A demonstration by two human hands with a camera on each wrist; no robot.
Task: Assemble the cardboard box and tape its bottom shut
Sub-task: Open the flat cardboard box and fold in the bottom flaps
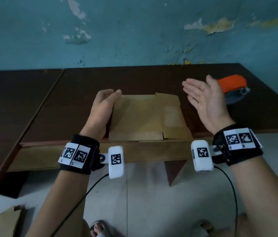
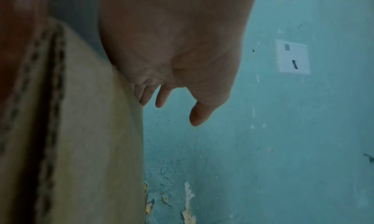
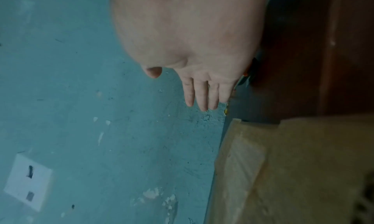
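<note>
Still flat on the dark brown wooden bench (image 1: 66,103) — brown collapsed cardboard box (image 1: 143,117), light, bendy. Left hand (image 1: 103,108) at its left edge, right hand (image 1: 206,101) raised clear; both grips apart, empty. Best taken by opposite edges.

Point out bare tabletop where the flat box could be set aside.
Bare table lies left of the left hand, and between the cardboard box and the wall. The right is crowded: the right hand and tape dispenser.
</note>
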